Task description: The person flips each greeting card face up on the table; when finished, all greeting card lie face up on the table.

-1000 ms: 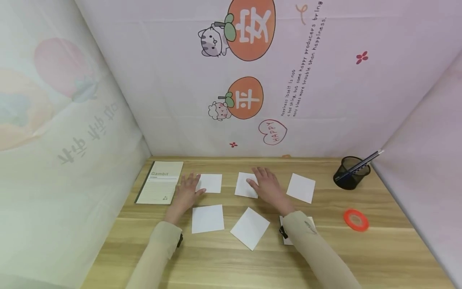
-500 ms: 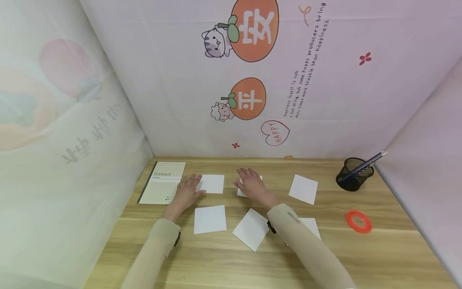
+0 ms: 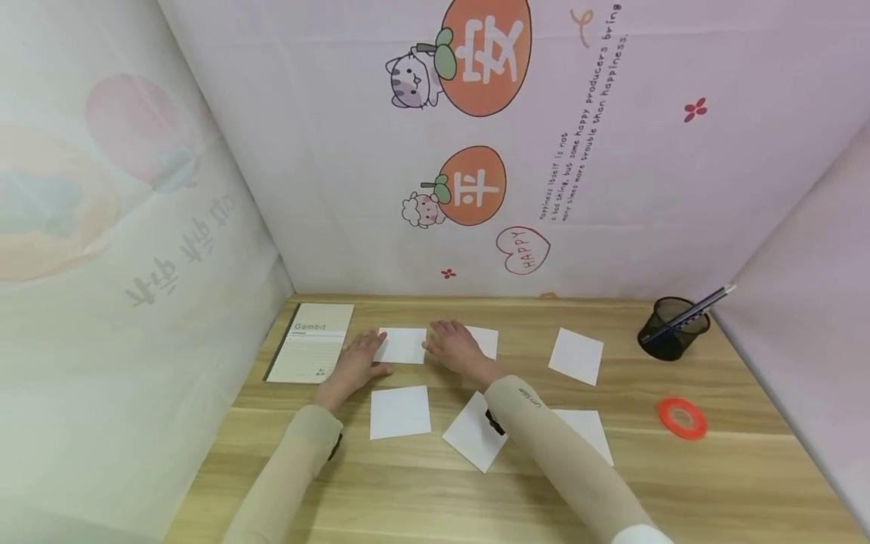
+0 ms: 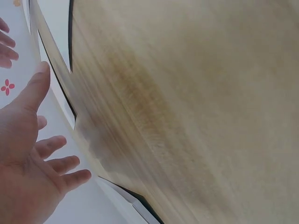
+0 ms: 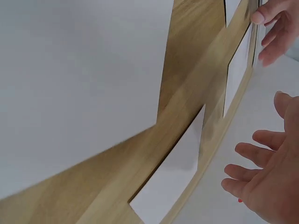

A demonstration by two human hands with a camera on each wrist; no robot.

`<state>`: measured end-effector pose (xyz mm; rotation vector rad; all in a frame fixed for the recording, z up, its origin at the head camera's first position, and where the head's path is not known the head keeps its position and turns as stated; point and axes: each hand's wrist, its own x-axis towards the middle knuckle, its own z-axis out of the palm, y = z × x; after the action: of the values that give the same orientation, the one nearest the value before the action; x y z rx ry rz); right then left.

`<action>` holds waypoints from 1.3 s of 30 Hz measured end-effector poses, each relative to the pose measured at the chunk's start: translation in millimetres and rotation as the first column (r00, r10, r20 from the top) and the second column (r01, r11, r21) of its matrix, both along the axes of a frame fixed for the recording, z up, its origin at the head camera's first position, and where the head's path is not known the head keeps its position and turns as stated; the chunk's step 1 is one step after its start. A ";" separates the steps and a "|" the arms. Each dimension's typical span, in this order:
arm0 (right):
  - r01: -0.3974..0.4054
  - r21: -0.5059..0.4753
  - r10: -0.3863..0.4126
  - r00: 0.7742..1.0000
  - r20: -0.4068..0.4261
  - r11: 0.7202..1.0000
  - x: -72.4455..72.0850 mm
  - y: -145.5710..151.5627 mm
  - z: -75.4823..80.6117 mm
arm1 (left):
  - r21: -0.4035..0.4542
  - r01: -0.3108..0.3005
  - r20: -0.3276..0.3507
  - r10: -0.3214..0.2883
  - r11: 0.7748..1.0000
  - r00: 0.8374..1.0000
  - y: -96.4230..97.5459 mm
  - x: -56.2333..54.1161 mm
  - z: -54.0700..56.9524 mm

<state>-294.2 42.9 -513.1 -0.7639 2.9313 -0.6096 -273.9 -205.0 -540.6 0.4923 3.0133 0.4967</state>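
Observation:
A white square of paper point(image 3: 402, 346) lies at the back left of the wooden table, between the two hands. My left hand point(image 3: 355, 361) is at its left edge, fingers spread. Close to its right edge is my right hand point(image 3: 457, 349), which partly covers a second white square point(image 3: 485, 341). In the left wrist view the left hand point(image 4: 39, 158) has spread fingers and an empty palm. The right wrist view shows the right hand point(image 5: 268, 168) with loosely extended fingers and nothing in them.
Other white squares lie at front left point(image 3: 400, 412), front middle point(image 3: 469, 431), front right point(image 3: 593, 429) and back right point(image 3: 576, 355). A Gambit notebook point(image 3: 306, 351) lies left. On the right are a mesh pen cup point(image 3: 662, 346) and orange tape roll point(image 3: 700, 427). Printed cloth walls surround the table.
My right hand has moved left from over the back middle square to the right edge of the back left one. My left hand has barely moved. The head view has shifted slightly.

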 end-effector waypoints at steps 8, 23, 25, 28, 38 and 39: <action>-0.006 0.043 0.004 1.000 0.027 0.999 -3.1 -11.9 -3.6 | -0.017 0.000 0.018 0.000 1.000 1.000 3.2 -0.8 1.3; 0.016 0.094 -0.021 0.999 0.049 0.995 -5.7 -20.2 -15.2 | -0.018 -0.013 0.036 0.014 1.000 0.999 1.1 -11.7 -8.0; 0.018 0.097 -0.022 0.999 0.040 0.995 -5.4 -20.5 -16.3 | -0.028 -0.015 0.034 0.016 1.000 0.999 2.0 -12.4 -7.8; 0.027 0.086 -0.029 0.999 0.029 0.996 -4.7 -21.2 -17.1 | -0.049 -0.008 0.008 0.008 0.999 1.000 3.6 -12.6 -7.1; 0.043 0.052 -0.044 0.999 0.031 0.998 -4.9 -29.0 -20.1 | -0.075 0.008 -0.052 -0.012 0.997 0.999 7.1 -11.3 -9.6; 0.048 0.051 -0.050 0.998 0.035 0.998 -5.8 -29.6 -20.6 | -0.075 0.008 -0.053 -0.012 0.997 0.999 7.4 -11.6 -9.5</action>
<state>-300.0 13.3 -533.7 -0.6710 2.9276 -0.5452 -285.5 -197.5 -550.1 0.5240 3.0651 0.3751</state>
